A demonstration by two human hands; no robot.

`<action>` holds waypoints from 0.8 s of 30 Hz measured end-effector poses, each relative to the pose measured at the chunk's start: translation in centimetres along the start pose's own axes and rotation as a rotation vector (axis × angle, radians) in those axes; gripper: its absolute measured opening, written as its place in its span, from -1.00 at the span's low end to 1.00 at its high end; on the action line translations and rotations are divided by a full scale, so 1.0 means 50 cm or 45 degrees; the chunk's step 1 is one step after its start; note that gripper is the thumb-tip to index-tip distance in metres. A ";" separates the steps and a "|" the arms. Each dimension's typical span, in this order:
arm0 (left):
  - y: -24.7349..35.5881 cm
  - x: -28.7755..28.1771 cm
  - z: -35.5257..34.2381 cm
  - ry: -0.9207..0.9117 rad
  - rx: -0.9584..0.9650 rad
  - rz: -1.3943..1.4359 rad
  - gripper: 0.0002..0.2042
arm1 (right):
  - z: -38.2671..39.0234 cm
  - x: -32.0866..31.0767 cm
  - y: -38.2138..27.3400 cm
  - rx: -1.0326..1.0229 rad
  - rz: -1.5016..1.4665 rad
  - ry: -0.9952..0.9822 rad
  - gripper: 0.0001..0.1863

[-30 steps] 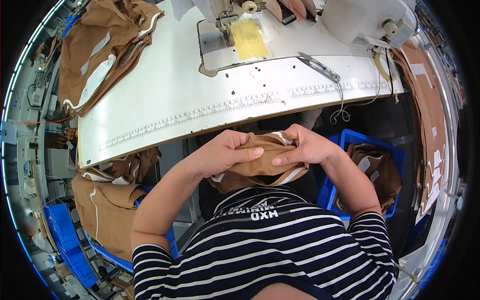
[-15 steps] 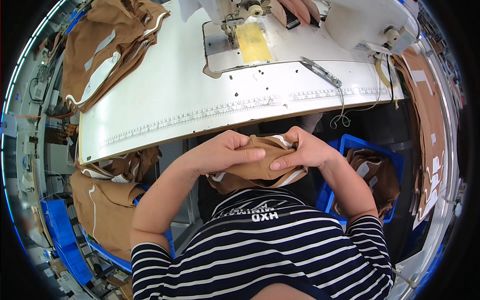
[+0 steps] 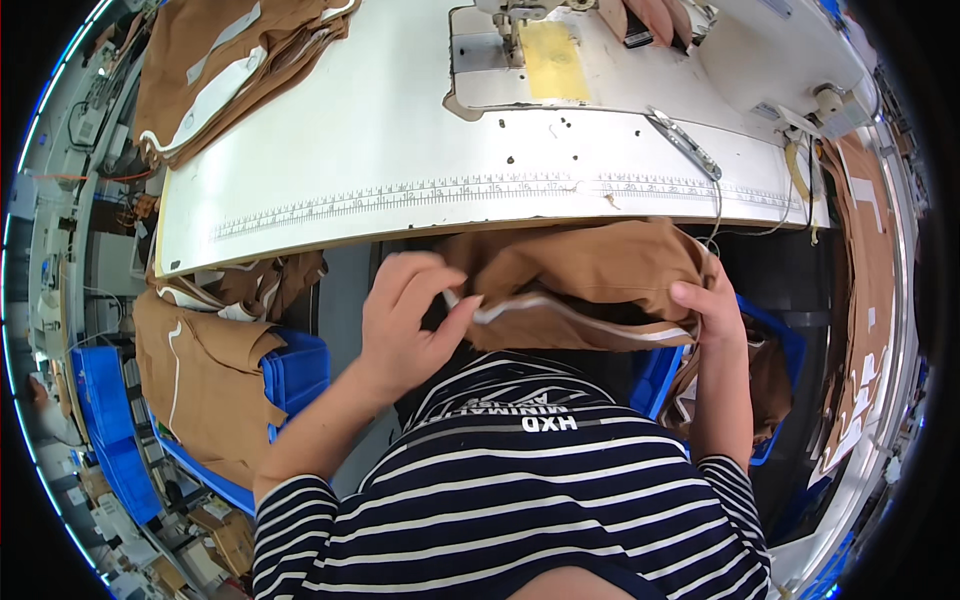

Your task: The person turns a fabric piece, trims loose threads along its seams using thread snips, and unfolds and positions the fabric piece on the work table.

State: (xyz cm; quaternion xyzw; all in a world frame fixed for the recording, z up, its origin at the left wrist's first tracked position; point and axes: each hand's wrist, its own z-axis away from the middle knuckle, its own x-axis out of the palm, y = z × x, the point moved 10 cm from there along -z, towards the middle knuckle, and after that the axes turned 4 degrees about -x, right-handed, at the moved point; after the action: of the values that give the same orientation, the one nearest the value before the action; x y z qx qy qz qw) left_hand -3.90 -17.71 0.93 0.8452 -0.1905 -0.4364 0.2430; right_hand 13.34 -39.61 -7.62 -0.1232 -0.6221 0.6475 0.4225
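Observation:
A brown fabric piece (image 3: 590, 270) with a white strip along its lower edge hangs opened out below the front edge of the white table (image 3: 330, 200). My left hand (image 3: 405, 315) is curled at the left end of the piece, thumb and fingers pinching it by the white strip. At the other end, my right hand (image 3: 712, 305) grips the cloth, thumb on top. Much of the fingers of my right hand is hidden behind the fabric.
Sewing machine (image 3: 515, 35), yellow plate (image 3: 555, 60) and thread snips (image 3: 682, 142) sit on the table. A brown fabric stack (image 3: 210, 70) lies back left, more fabric (image 3: 200, 390) on blue bins (image 3: 298, 355) below left. A blue bin (image 3: 785, 360) holds fabric at right; fabric sheets (image 3: 860, 250) lie far right.
My hands have moved apart, the right one outward to the right, the left one slightly left. The bunched fabric is now spread wider, and the view has shifted a little.

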 end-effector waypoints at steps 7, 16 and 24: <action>-0.164 0.235 0.265 -0.627 -1.538 0.890 -0.60 | 0.119 -0.094 0.169 0.203 -0.005 0.341 -0.34; -0.230 0.430 0.295 -1.050 -1.919 0.730 -0.38 | 0.114 -0.006 0.152 0.237 -0.026 0.046 -0.77; -0.237 0.422 0.310 -0.896 -2.054 0.982 -0.83 | 0.110 -0.048 0.147 0.146 -0.175 0.164 -0.56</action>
State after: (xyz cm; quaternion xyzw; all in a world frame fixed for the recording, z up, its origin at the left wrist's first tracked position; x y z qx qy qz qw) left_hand -3.92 -23.18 -27.27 0.1235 -0.1598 -0.5547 0.8071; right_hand 8.16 -44.16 -14.10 -0.0973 -0.5627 0.6423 0.5112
